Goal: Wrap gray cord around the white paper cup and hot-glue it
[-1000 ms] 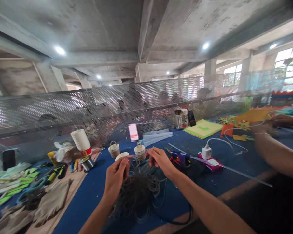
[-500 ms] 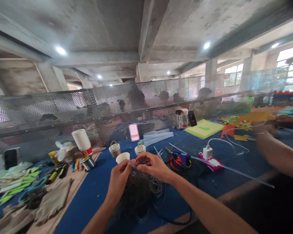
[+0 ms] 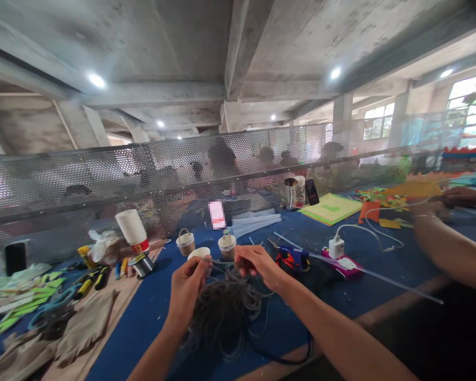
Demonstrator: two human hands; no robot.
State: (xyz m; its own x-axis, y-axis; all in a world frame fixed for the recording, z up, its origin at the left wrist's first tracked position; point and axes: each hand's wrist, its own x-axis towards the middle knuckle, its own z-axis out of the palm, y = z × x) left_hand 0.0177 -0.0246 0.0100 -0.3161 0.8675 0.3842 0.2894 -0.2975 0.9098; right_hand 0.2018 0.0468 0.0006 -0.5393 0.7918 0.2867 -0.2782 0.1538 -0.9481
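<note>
My left hand and my right hand are raised over a loose tangle of grey cord on the blue table cover. Both pinch a strand of that cord, which runs stretched between them. Just beyond the hands stand a small white paper cup and two little cups with cord handles.
A glue gun, white charger and clear glue sticks lie right of my hands. Stacked paper cups, pliers and green cutouts are at left. Another person's arm works at right. A perforated metal screen runs behind.
My hands came together over the cord half a second ago and have now drawn apart again, with the strand stretched between them.
</note>
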